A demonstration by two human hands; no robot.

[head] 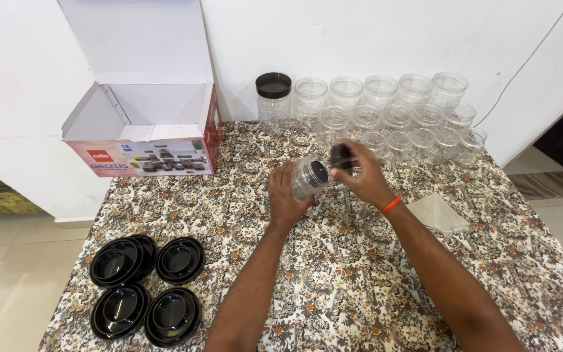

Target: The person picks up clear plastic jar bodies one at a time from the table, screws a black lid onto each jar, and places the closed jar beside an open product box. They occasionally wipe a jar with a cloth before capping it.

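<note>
- Holding a small clear plastic jar [308,177] on its side above the middle of the bench [360,287], the left hand [286,195] wraps its fingers round the jar's body, mouth turned toward the right hand
- The jar is see-through and ribbed, round in section, with a dark look at its open end
- The right hand [363,175] pinches a small black lid [341,157] between thumb and fingers, just beside the jar's mouth; whether lid and jar touch cannot be told
- An orange band [391,205] sits on the right wrist
- Behind the hands, rows of empty clear jars [399,111] stand upright along the wall, larger at the back, smaller in front; one tall jar [274,98] at the left end wears a black lid
- Near the front left corner lie stacks of larger black lids [146,287], glossy and round
- An open cardboard box [144,124] stands at the back left, its flap raised against the wall
- A folded clear plastic bag [438,212] lies flat to the right of the right forearm
</note>
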